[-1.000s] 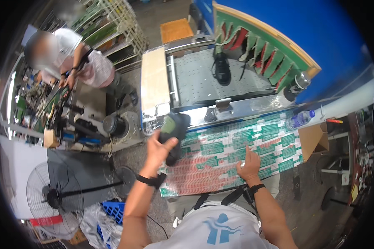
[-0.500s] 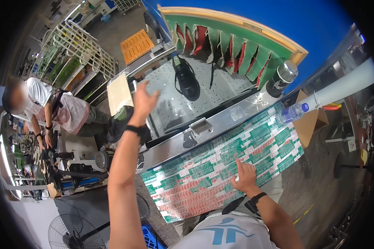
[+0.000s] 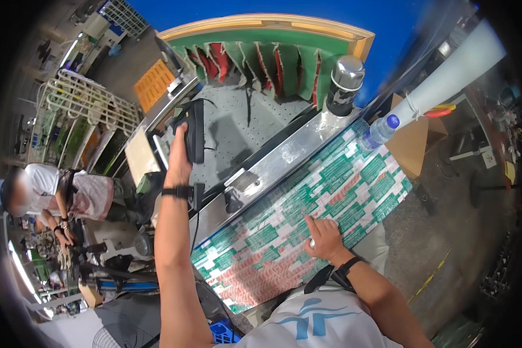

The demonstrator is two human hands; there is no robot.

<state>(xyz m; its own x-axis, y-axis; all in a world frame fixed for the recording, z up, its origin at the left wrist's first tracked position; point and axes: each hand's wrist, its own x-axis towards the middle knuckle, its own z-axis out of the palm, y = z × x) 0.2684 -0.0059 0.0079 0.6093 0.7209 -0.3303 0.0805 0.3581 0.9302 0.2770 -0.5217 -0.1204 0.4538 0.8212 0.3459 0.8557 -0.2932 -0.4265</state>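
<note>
A black shoe (image 3: 196, 130) is raised and tilted on its side above the grey perforated metal bed (image 3: 229, 104). Its sole faces right, and my left hand (image 3: 180, 155) is closed around it from the near side. Over the green, white and red patterned sheet (image 3: 272, 255) rests my right hand (image 3: 326, 236), one finger stretched out and the others curled. A small whitish thing shows at those curled fingers; what it is cannot be made out.
Green and red cloth strips (image 3: 278, 66) hang behind the metal bed. A lidded flask (image 3: 343, 87) and a plastic bottle (image 3: 380, 132) stand at the right, near a wrapped white pipe (image 3: 446, 81). At far left another person (image 3: 81, 191) works beside a rack (image 3: 93, 101).
My left hand, open before, has taken hold of the shoe and lifted it off the metal bed, turning it on its side. My right hand stays over the patterned sheet. The view has shifted.
</note>
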